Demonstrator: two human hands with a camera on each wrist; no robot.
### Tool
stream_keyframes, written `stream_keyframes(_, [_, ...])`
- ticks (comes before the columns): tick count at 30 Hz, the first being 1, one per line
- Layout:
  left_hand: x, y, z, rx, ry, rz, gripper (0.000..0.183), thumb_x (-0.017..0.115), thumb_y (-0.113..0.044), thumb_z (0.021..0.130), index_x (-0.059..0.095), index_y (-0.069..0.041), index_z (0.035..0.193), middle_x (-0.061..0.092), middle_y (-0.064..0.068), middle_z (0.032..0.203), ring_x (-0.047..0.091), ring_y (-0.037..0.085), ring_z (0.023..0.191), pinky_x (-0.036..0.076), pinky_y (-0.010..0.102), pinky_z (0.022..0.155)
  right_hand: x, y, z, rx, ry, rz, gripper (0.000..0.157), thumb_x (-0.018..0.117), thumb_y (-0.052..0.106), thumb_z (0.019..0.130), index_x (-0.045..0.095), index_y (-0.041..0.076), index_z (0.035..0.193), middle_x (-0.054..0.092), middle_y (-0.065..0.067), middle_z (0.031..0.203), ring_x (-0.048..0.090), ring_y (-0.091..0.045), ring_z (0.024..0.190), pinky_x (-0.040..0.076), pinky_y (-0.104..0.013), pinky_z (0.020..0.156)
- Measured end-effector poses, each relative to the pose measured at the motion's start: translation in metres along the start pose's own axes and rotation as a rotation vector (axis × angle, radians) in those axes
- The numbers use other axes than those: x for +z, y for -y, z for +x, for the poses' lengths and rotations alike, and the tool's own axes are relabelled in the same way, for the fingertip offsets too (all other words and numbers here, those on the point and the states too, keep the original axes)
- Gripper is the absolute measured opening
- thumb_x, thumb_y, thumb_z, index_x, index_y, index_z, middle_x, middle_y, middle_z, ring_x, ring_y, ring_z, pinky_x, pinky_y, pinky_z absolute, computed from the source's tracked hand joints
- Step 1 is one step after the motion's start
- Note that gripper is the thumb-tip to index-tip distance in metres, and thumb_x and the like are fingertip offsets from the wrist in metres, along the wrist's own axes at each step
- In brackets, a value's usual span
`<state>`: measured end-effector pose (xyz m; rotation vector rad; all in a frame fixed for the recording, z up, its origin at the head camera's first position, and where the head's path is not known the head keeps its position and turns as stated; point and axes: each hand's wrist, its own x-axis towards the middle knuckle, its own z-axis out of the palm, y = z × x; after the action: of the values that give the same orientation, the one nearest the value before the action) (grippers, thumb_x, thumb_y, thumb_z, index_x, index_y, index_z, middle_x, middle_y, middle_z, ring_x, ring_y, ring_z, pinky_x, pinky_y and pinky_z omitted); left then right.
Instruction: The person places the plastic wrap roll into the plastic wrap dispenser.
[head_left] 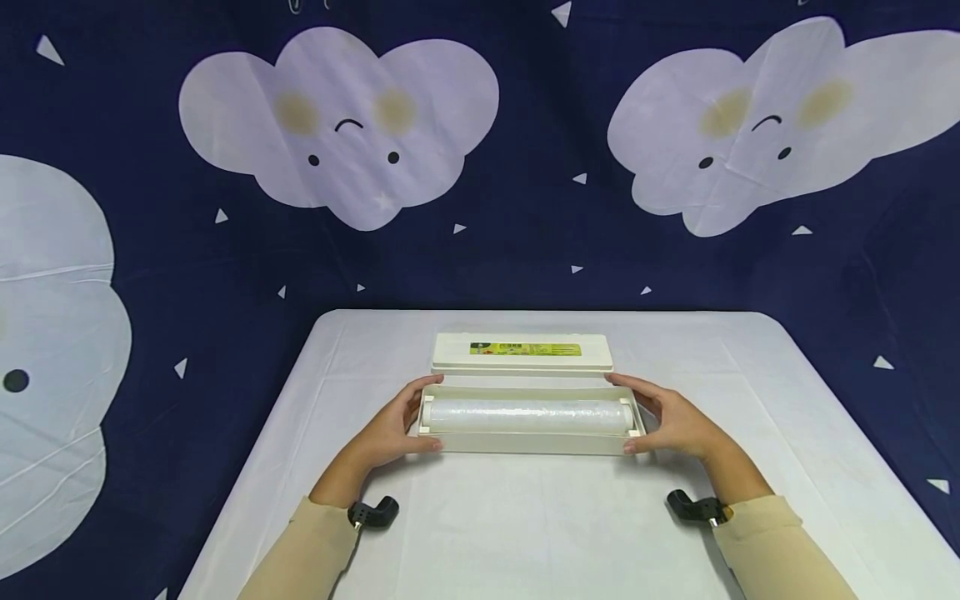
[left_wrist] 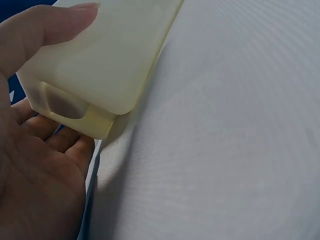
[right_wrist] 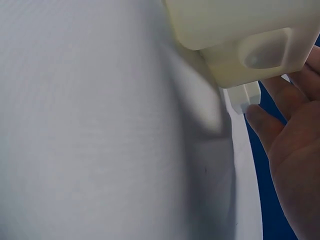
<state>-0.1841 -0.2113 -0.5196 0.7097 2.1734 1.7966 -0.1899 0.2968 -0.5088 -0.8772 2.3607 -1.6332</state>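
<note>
A cream-coloured plastic wrap box (head_left: 525, 442) stands lidless in the middle of the white table in the head view. Lying lengthwise inside it is a shiny roll of plastic wrap (head_left: 525, 415). My left hand (head_left: 384, 429) grips the box's left end, thumb on the front wall and fingers round the end. At the other end my right hand (head_left: 681, 423) holds it the same way. Each wrist view shows a box end (left_wrist: 95, 75) with a rounded recess, the hand's fingers close around it.
Just behind the box lies its long lid (head_left: 525, 364) with a yellow-green label. White cloth covers the table (head_left: 525, 533), and a dark blue curtain (head_left: 540, 267) with white clouds hangs behind its far edge. Black wrist cameras (head_left: 375, 512) sit at both cuffs.
</note>
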Motion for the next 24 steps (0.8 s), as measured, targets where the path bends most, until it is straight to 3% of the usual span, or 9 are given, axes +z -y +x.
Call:
stream_keyframes(10, [-0.0004, -0.0002, -0.0002, 0.0, -0.001, -0.002, 0.108, 0.094, 0.002, 0.077, 0.032, -0.013, 0.164, 0.038, 0.019, 0.163, 0.036, 0.031, 0.15, 0.031, 0.025, 0.118, 0.0052, -0.003, -0.0017, -0.026, -0.015, 0.055, 0.109, 0.099, -0.006, 0.064, 0.042, -0.007, 0.156, 0.042, -0.026, 0.159, 0.034, -0.018, 0.151, 0.027, -0.021, 0.119])
stream_keyframes(17, [0.0007, -0.0022, 0.0, -0.003, -0.005, -0.005, 0.107, 0.092, 0.005, 0.076, 0.032, -0.011, 0.163, 0.036, 0.021, 0.163, 0.035, 0.032, 0.15, 0.028, 0.024, 0.119, 0.006, -0.0032, -0.0036, 0.04, -0.04, 0.072, 0.106, 0.098, -0.004, 0.066, 0.043, -0.003, 0.157, 0.04, -0.027, 0.16, 0.041, -0.006, 0.144, 0.032, -0.019, 0.115])
stream_keyframes(24, [0.0009, -0.003, -0.0002, -0.002, -0.002, -0.006, 0.107, 0.092, 0.006, 0.077, 0.031, -0.011, 0.163, 0.035, 0.021, 0.164, 0.034, 0.031, 0.151, 0.029, 0.024, 0.119, 0.0081, -0.0024, -0.0045, 0.074, -0.059, 0.067, 0.105, 0.099, -0.002, 0.066, 0.046, 0.0, 0.157, 0.041, -0.025, 0.16, 0.043, -0.003, 0.141, 0.034, -0.018, 0.112])
